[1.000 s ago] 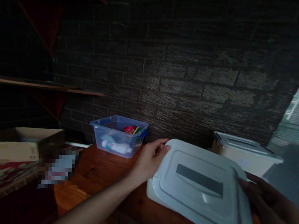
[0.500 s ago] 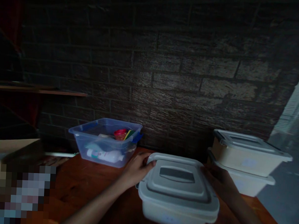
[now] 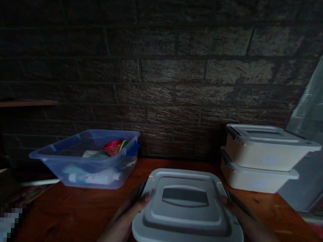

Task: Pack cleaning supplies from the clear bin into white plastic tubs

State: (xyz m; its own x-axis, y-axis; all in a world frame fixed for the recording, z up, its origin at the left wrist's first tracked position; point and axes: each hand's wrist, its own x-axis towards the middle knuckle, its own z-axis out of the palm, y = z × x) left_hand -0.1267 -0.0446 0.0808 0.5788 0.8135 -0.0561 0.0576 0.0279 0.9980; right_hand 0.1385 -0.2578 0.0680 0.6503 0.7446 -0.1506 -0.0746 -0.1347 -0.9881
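Observation:
Between my two hands is a lidded storage box [image 3: 186, 229], its pale grey lid facing up with a dark oval inset in the middle. My left hand [image 3: 132, 207] grips the box's left side, the thumb over the lid edge and the other fingers hidden beside it. On the opposite side my right hand [image 3: 236, 206] holds the edge, its thumb on the lid and its fingers mostly in shadow. Whether the box touches the table below I cannot tell.
A clear blue-tinted bin [image 3: 92, 168] stands at the left, with a white bottle [image 3: 102, 177] and a red woven cup [image 3: 112, 148] inside. Two stacked cream boxes [image 3: 256, 153] stand at the right on the wooden table [image 3: 165, 164]. A dark brick wall [image 3: 163, 71] rises behind.
My view has turned and the box now sits straighter and nearer in front of me. Both hands have stayed on its sides. The blue bin appears farther left.

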